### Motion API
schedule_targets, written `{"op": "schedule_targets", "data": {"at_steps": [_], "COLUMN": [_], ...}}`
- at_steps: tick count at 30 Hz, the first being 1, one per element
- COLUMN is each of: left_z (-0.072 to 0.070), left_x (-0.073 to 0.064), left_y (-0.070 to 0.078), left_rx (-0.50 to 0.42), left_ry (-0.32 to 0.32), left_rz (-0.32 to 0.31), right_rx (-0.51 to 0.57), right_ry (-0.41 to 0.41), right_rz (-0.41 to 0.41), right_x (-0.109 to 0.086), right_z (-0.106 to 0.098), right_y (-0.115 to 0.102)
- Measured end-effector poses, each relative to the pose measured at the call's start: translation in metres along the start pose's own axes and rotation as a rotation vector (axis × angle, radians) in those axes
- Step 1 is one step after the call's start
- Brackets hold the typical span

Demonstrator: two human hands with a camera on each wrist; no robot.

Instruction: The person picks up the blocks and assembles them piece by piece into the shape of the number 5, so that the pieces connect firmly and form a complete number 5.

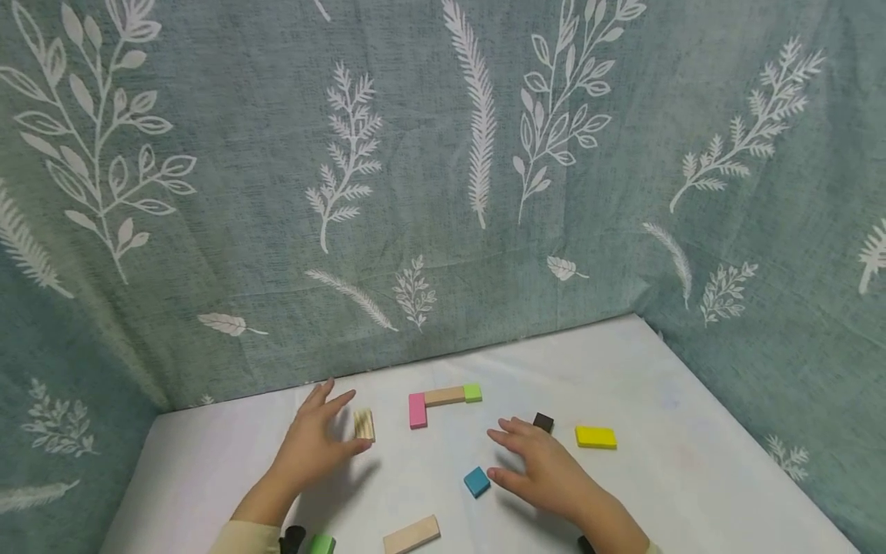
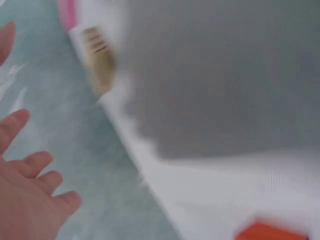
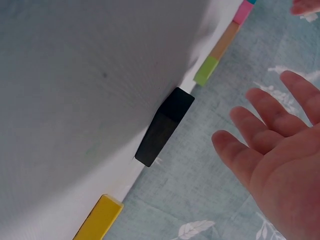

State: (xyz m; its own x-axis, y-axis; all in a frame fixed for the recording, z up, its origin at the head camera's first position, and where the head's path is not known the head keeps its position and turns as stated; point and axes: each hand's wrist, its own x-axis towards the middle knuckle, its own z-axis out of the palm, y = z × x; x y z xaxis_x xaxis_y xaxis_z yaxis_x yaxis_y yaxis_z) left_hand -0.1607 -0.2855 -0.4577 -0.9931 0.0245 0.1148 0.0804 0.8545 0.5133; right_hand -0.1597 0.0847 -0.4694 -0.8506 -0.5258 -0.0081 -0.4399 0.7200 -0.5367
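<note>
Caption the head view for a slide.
Person's empty left grip near a striped block, empty right grip near a blue block.

Grey-green fabric (image 1: 429,185) with white leaf sprigs (image 1: 415,295) hangs behind and beside what seems a white tabletop (image 1: 623,369).

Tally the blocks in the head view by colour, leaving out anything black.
Pink block: 1
Yellow block: 1
Blue block: 1
Striped block: 1
Plain wood: 2, the far plank and the near plank
Green: 2, the lime block and the green block cut off by the bottom edge
Total: 8
</note>
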Motion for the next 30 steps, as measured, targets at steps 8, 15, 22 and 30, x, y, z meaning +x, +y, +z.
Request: {"op": "schedule_targets", "data": {"at_steps": [8, 15, 22, 30], "left_z": [-0.056, -0.120, -0.099, -0.015], "left_x": [-0.040, -0.047, -0.034, -0.011], "left_y": [-0.006, -0.022, -0.028, -0.012], "left_rx": [-0.014, -0.041, -0.125, 0.101], "left_ry": [0.083, 0.131, 0.060, -0.174], "left_rz": [-0.064, -0.155, -0.210, -0.141], "right_rx": [-0.035, -0.033, -0.028, -0.009], "right_ry": [0.042, 0.027, 0.019, 0.003], "right_rz": [-0.058, -0.052, -0.035, -0.014], "right_x": [0.002, 0.004, 0.002, 0.000], "right_z": [-0.005, -0.004, -0.006, -0.003], "right_y": [0.001, -0.001, -0.001, -0.001]}}
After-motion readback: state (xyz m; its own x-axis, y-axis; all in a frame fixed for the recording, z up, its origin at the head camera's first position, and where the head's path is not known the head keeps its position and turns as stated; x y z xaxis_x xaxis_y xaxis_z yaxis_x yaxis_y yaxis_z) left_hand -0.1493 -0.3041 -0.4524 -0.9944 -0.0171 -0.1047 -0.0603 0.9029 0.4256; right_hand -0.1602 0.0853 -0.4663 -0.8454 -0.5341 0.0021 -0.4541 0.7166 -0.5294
